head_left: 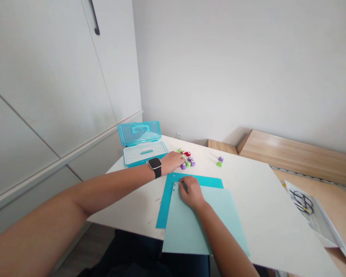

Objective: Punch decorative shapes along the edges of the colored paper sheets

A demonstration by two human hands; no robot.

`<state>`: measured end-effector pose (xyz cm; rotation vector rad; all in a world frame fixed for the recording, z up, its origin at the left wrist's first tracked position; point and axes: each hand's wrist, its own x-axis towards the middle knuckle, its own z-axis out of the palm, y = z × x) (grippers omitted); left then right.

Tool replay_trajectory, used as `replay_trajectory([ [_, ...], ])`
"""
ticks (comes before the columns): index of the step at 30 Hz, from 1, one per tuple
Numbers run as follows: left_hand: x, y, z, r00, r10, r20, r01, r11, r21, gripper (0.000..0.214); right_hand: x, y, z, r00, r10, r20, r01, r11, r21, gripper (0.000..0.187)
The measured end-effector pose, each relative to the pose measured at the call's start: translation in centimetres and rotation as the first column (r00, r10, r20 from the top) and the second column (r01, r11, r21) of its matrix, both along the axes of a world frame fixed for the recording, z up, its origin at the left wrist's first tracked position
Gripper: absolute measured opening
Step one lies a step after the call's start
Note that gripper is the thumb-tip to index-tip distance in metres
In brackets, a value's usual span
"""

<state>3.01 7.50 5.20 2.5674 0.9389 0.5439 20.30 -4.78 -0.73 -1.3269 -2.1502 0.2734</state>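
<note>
Nearest to me, the pale sheet point(184, 231) hangs a little over the near edge of the table point(262, 215), overlapping the blue sheet point(212, 181); its side edges run from near to far, with holes at its far left corner. Beside these holes rests the right hand point(192, 192), fingers loosely bent; I cannot tell if it pinches anything. The toys point(188, 164) lie just beyond the blue sheet, toward the far edge. The left hand point(173, 162) is the nearer one: it comes from their left, fingers partly spread over the group, but its grip I cannot tell. Each toy is roundish, without clear long axis, and I cannot say which way its eye points. Left of them, the box point(134, 154) stands open at the far left corner; two toys point(219, 164) sit apart to the right, near the far edge.
</note>
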Motion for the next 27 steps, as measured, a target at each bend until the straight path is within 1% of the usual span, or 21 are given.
replay_trajectory([
  [4, 0.3, -0.2, -0.7, 0.995, 0.102, -0.009, -0.102, 0.994, -0.038, 0.011, 0.2, 0.4, 0.0, 1.000, 0.006, -0.027, -0.006, 1.000, -0.024, 0.013],
  [7, 0.3, -0.4, -1.0, 0.988, 0.151, -0.034, -0.152, 0.987, -0.043, 0.012, 0.3, 0.8, 0.2, 0.999, 0.012, -0.029, -0.013, 0.999, -0.052, 0.012],
  [10, -0.1, -0.5, -1.3, 0.984, 0.166, -0.061, -0.169, 0.984, -0.050, 0.008, 0.3, 0.9, 0.2, 0.999, 0.013, -0.040, -0.015, 0.997, -0.069, 0.013],
  [14, -0.8, -0.5, -1.5, 0.983, 0.165, -0.085, -0.170, 0.984, -0.054, 0.019, 0.4, 1.0, 0.0, 0.999, 0.001, -0.053, -0.005, 0.998, -0.066, 0.013],
  [18, -1.5, -1.0, -1.0, 0.984, 0.162, -0.072, -0.165, 0.986, -0.036, 0.024, 0.4, 1.0, -0.2, 0.997, -0.007, -0.073, 0.003, 0.998, -0.059, 0.014],
  [20, -2.1, -1.7, -0.7, 0.985, 0.169, -0.024, -0.169, 0.985, -0.036, 0.025, 0.3, 1.0, -0.2, 0.996, -0.019, -0.082, 0.014, 0.998, -0.062, 0.014],
  [22, -3.1, -2.6, -0.5, 0.985, 0.163, 0.065, -0.157, 0.984, -0.090, 0.028, 0.3, 0.9, -0.1, 0.995, -0.024, -0.096, 0.018, 0.998, -0.067, 0.014],
  [24, -4.3, -3.7, -0.8, 0.972, 0.151, 0.180, -0.112, 0.972, -0.208, 0.032, 0.4, 0.9, 0.0, 0.993, -0.019, -0.121, 0.010, 0.997, -0.075, 0.014],
  [25, -4.9, -4.3, -1.0, 0.961, 0.149, 0.235, -0.078, 0.956, -0.284, 0.035, 0.4, 0.9, 0.2, 0.991, -0.012, -0.134, 0.001, 0.997, -0.082, 0.014],
  [26, -5.5, -4.9, -1.3, 0.946, 0.157, 0.285, -0.043, 0.927, -0.372, 0.037, 0.5, 1.0, 0.3, 0.989, -0.006, -0.145, -0.007, 0.996, -0.092, 0.014],
  [27, -6.1, -5.4, -1.5, 0.928, 0.181, 0.326, -0.008, 0.883, -0.469, 0.040, 0.6, 1.2, 0.5, 0.988, -0.005, -0.153, -0.012, 0.994, -0.105, 0.015],
])
